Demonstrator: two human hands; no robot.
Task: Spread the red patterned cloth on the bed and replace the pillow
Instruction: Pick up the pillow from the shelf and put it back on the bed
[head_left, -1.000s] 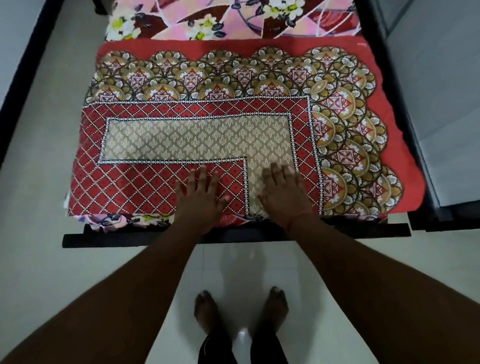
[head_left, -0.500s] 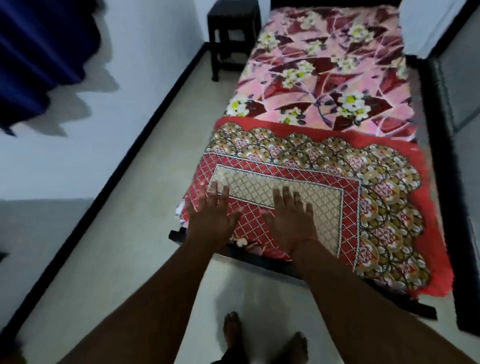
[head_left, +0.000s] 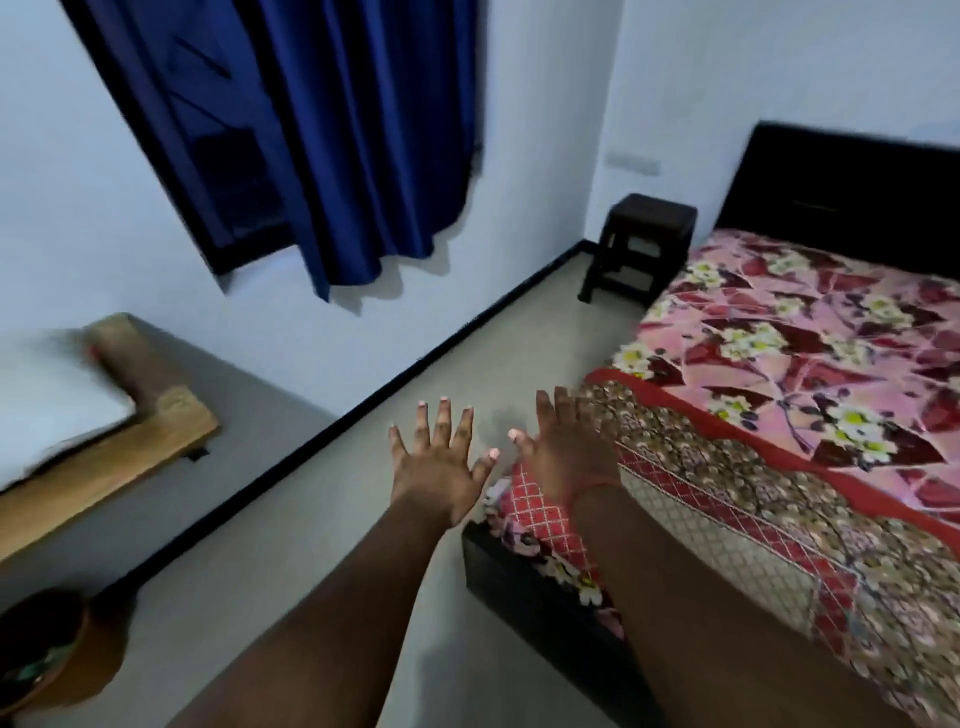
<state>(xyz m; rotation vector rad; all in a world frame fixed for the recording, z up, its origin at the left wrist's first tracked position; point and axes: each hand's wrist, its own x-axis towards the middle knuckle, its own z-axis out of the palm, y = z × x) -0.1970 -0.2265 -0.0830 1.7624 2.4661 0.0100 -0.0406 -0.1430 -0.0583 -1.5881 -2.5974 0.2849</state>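
The red patterned cloth (head_left: 753, 499) lies folded on the foot end of the bed (head_left: 524, 577), over a pink flowered sheet (head_left: 810, 332). My left hand (head_left: 439, 462) hovers over the floor left of the bed corner, fingers spread and holding nothing. My right hand (head_left: 563, 447) is raised above the cloth's left edge, fingers straight, empty. A white pillow (head_left: 47, 400) rests on a wooden ledge at the far left, blurred.
A dark stool (head_left: 639, 244) stands by the bed's head end, next to the black headboard (head_left: 852, 192). Blue curtains (head_left: 332, 130) hang on the left wall. A wooden shelf (head_left: 104, 457) juts from the left. A round brown object (head_left: 47, 649) sits at the bottom left.
Both hands have lifted off the cloth and shifted left. My view has swung up and left, from the bed's foot toward the wall, curtain and ledge.
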